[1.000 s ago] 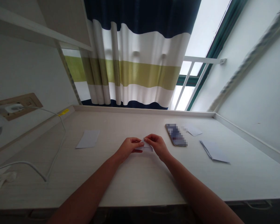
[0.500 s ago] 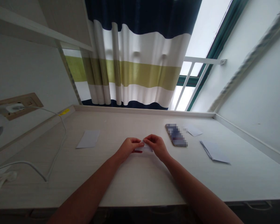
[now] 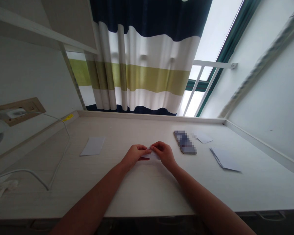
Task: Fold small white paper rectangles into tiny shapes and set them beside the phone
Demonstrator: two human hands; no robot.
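Note:
A small folded piece of white paper (image 3: 152, 155) sits low over the table between my two hands, mostly hidden by my fingers. My left hand (image 3: 134, 155) pinches its left end, and my right hand (image 3: 164, 153) holds its right end from above. The fingertips of the two hands nearly meet over the fold. A blurred-out smartphone (image 3: 185, 142) lies on the table just beyond my right hand, and a loose white paper sheet (image 3: 92, 146) lies beyond and to the left of my left hand.
On the pale wooden desk (image 3: 147, 192), a small paper piece (image 3: 204, 138) and a stack of white paper sheets (image 3: 225, 160) lie at right. A white cable (image 3: 61, 173) runs from a wall socket (image 3: 14, 113) at left. A striped curtain (image 3: 142, 68) hangs behind.
My right hand has moved slightly left over the paper, covering more of it. My left hand keeps its hold, and the objects on the desk stay in place.

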